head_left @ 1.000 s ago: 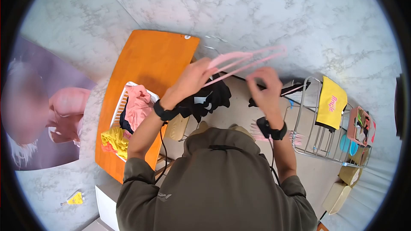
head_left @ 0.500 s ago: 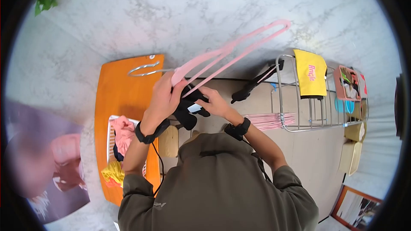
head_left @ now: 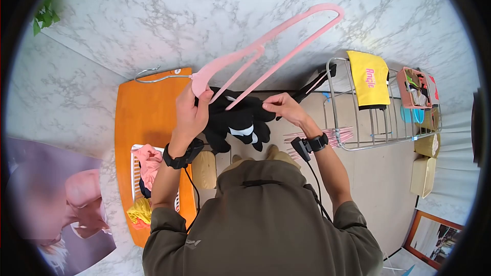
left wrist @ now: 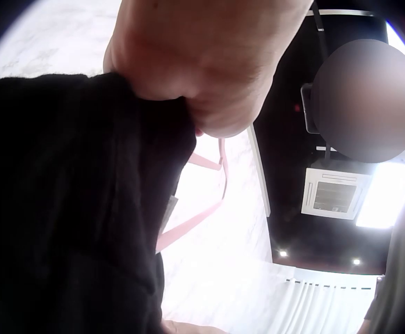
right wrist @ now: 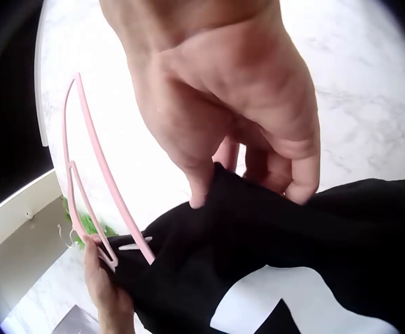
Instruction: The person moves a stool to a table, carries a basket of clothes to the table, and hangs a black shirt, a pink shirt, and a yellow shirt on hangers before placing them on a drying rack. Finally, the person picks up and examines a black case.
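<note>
We grip the hanger [head_left: 230, 60] with left fingers [head_left: 206, 97]; right fingers [right wrist: 303, 170], now farther from its hook [head_left: 175, 76], pinch and apparently spread black cloth [right wrist: 216, 236].

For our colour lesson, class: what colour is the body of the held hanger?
Pink; the hanger shows best in the head view.

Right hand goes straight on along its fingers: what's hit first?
The black garment that the right hand pinches; past that, probably the pink hanger, though depth is unclear in the head view.
</note>
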A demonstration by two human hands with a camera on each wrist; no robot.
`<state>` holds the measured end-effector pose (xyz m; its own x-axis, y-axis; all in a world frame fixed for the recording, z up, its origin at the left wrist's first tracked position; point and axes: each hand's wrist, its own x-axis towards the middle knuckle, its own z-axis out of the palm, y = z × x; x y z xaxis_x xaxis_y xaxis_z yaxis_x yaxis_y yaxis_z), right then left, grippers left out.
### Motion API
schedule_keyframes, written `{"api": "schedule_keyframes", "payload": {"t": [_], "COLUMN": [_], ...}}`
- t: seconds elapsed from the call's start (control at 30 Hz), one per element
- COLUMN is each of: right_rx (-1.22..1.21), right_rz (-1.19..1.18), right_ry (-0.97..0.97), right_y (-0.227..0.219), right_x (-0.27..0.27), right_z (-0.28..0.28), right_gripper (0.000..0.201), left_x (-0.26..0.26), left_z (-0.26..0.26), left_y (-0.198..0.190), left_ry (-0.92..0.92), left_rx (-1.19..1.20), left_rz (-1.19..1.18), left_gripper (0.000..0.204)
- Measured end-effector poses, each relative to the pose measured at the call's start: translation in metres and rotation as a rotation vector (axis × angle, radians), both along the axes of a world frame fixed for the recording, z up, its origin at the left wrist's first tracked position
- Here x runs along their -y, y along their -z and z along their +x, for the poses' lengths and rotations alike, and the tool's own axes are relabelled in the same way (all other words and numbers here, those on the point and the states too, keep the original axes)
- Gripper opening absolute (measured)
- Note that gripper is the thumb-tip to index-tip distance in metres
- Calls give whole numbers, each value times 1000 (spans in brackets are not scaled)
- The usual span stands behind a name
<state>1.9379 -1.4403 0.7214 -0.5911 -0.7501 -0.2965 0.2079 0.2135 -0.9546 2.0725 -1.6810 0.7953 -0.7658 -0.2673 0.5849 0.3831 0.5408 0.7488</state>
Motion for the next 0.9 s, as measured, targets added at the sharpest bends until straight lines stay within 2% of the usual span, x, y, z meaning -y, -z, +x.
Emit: {"api": "schedule_keyframes", "payload": {"t": [0.03, 0.1, 0.17, 0.23, 0.37, 0.5, 0.57, 0.63, 0.73, 0.8, 0.87, 0.9], "right_rx": [2, 170, 225, 411, 228, 182, 392, 383, 478, 489, 470, 452], "right_rz": [1, 134, 144, 118, 172, 98, -196, -196, -316, -378, -403, -430], "right_ry": [-1, -68, -63, -74, -72, -58, 147, 186, 176, 226, 188, 150], "right_y": [2, 11, 17, 21, 16, 10, 1, -18, -39, -70, -75, -85], "right_x": [0, 1, 3, 7, 14, 8, 6, 8, 12, 24, 30, 38], "right_z": [0, -1, -2, -1, 3, -17, -28, -38, -42, -34, -32, -26], "right_gripper": [18, 20, 22, 20, 18, 13, 8, 6, 7, 8, 9, 9], "left_x": [-1, -3, -7, -10, -10, -4, 2, 9, 16, 19, 24, 26], "left_z": [0, 1, 3, 1, 3, 10, 12, 16, 19, 19, 17, 14], "left_y": [2, 3, 3, 5, 2, 5, 6, 7, 9, 15, 27, 35], "left_ry": [-11, -24, 7, 21, -27, 15, 23, 18, -11, -35, 42, 40], "left_rx": [-18, -35, -82, -117, -132, -122, -149, -90, -69, -59, -14, -17], "left_rz": [-2, -4, -56, -66, -111, -74, -90, -102, -82, -66, 97, 97], "left_gripper": [13, 14, 15, 15, 13, 11, 11, 13, 15, 16, 19, 19]}}
